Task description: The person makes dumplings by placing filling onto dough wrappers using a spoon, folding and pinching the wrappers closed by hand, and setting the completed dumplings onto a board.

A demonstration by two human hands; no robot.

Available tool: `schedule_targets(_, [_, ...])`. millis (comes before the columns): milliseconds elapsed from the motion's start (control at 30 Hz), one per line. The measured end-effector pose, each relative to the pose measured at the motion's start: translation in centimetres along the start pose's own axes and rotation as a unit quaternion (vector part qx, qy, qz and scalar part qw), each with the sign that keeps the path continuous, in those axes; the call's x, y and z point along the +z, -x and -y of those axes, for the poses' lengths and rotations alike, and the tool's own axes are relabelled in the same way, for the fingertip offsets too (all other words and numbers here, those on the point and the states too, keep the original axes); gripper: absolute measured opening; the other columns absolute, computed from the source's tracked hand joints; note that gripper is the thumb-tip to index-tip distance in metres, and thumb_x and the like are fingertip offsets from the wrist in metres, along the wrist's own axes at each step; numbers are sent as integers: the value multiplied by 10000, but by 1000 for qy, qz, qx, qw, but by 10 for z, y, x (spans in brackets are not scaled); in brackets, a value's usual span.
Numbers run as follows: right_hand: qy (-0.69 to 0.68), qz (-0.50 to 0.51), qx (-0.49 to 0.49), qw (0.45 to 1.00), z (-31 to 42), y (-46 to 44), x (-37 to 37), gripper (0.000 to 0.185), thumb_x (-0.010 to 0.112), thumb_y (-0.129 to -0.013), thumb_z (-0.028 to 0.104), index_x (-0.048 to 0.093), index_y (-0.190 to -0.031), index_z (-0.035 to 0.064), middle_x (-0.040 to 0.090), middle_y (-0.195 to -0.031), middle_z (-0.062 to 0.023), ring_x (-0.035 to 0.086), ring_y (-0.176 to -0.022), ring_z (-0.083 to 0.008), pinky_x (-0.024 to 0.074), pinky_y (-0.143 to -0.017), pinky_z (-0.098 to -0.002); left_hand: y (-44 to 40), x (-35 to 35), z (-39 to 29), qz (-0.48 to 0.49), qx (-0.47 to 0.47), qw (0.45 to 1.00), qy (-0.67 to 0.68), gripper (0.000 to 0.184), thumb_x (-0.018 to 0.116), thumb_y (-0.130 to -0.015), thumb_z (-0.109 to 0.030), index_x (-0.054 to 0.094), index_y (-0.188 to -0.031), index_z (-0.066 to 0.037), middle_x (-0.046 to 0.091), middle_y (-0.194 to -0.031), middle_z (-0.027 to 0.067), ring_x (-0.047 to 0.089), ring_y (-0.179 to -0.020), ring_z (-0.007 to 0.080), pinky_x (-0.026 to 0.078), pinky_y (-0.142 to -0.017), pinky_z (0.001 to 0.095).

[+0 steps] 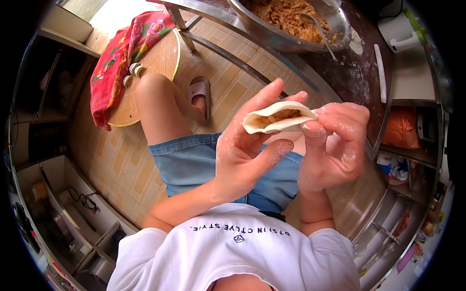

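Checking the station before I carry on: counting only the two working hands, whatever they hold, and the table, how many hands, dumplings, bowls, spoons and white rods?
Hands: 2, left hand and right hand
Dumpling: 1
Bowl: 1
Spoon: 1
White rod: 1
Total: 6

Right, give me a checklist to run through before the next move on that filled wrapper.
1. Right hand has a grip: ok, it pinches one end of the dough wrapper.
2. Left hand supports it: ok, fingers behind the wrapper, thumb apart from it.
3. Wrapper edges closed: not ok, a gap faces the camera.
4. Filling inside: ok, visible between the edges.
5. Underside free of tears: cannot tell, it is out of sight.
6. Metal utensil in the bowl: ok, handle over the rim.
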State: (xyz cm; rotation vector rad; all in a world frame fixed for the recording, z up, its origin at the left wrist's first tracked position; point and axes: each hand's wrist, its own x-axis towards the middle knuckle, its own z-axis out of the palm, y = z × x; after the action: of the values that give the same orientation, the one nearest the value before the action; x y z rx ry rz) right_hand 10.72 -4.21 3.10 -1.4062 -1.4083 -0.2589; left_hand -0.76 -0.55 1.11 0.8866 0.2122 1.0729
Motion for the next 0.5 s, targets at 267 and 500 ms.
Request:
schedule_targets(267, [-42, 4, 22, 999, -2, -1, 10, 404, 735, -702, 335, 580, -902, 20, 565, -856, -62, 499, -778, -182, 401, -750, -295, -1, -13, 2, 10, 50, 996, -76, 455, 496, -864, 36, 347, -1292, 69, 513, -1208, 191, 499, -1130, 258, 415, -935, 322])
schedule_targets(500, [49, 13, -47, 998, -4, -6, 5, 222, 722, -700, 306, 613, -738, 116, 612, -748, 22, 518, -696, -156, 404, -696, -303, -6, -25, -2, 63, 120, 957, -257, 511, 557, -836, -8, 336, -1286, 87, 484, -1223, 208, 514, -1100, 288, 438, -911, 357])
